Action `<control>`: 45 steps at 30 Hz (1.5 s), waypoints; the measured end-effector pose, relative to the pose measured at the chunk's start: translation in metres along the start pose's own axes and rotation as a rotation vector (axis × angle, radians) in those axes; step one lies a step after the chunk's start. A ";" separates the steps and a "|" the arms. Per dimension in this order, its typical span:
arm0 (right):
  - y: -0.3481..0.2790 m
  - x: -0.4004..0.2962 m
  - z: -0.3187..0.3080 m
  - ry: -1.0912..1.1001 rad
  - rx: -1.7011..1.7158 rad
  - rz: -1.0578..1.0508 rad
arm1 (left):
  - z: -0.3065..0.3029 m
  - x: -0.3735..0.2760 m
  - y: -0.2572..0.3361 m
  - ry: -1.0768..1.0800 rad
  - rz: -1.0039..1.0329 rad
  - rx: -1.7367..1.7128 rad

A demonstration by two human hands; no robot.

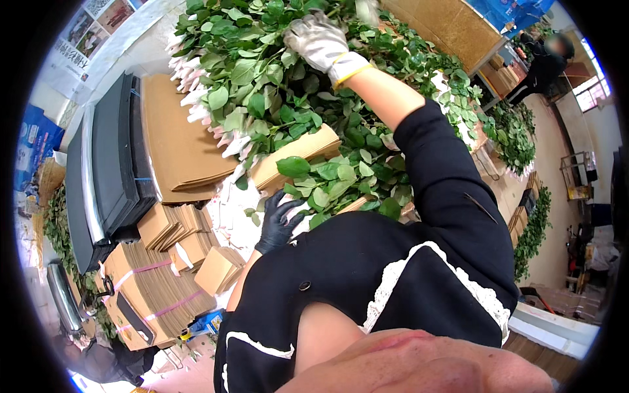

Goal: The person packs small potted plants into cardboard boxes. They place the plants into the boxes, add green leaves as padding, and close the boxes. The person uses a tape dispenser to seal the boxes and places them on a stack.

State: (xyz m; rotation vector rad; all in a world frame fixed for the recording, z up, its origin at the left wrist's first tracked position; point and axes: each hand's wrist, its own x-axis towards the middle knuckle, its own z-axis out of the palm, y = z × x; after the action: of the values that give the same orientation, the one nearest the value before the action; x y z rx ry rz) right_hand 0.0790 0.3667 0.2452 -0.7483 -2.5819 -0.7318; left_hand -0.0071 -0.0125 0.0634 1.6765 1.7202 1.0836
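My left hand point(279, 221), in a black glove, lies at the near edge of the table around the white-wrapped heads of a small bunch of leafy stems point(339, 184). My right hand point(319, 39), in a pale work glove with a yellow cuff edge, reaches to the far side and rests at a stem in a large heap of green leafy stems point(275, 83). Its fingertips are partly lost among leaves. White and pinkish wrapped flower heads point(194, 88) stick out along the heap's left side. A stack of folded brown cardboard point(295, 157) lies between the heap and the small bunch.
Large brown cardboard sheets point(182, 132) and black sheets point(115, 147) stand left of the heap. Strapped cardboard bundles point(157, 290) bear a phone-like black object point(135, 317). More greenery point(511, 132) lies right; another person point(545, 64) is in the background.
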 end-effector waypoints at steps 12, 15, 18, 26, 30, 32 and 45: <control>0.012 -0.049 -0.062 0.355 -0.146 0.124 | 0.005 -0.007 -0.017 0.057 0.042 0.021; -0.022 -0.100 -0.016 -0.110 -0.057 0.119 | 0.006 -0.005 -0.020 0.039 0.074 0.060; -0.028 -0.153 0.051 -0.783 0.288 0.151 | 0.007 0.003 -0.012 0.068 0.095 0.042; -0.016 -0.096 -0.020 -0.231 0.322 0.173 | 0.000 -0.008 0.001 0.031 -0.063 -0.042; -0.025 -0.066 0.000 -0.372 0.359 0.109 | 0.000 -0.001 0.000 0.019 -0.023 -0.011; -0.034 -0.073 0.057 -0.352 0.089 -0.146 | 0.001 0.001 -0.001 0.016 0.006 0.003; -0.020 -0.025 -0.024 0.114 0.116 0.128 | 0.002 -0.006 0.001 0.016 -0.314 -0.328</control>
State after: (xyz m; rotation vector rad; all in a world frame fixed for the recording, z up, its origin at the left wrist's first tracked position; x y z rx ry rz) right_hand 0.0917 0.3284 0.2456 -0.8032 -2.4251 -0.5642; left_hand -0.0038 -0.0178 0.0618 1.1577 1.6403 1.1551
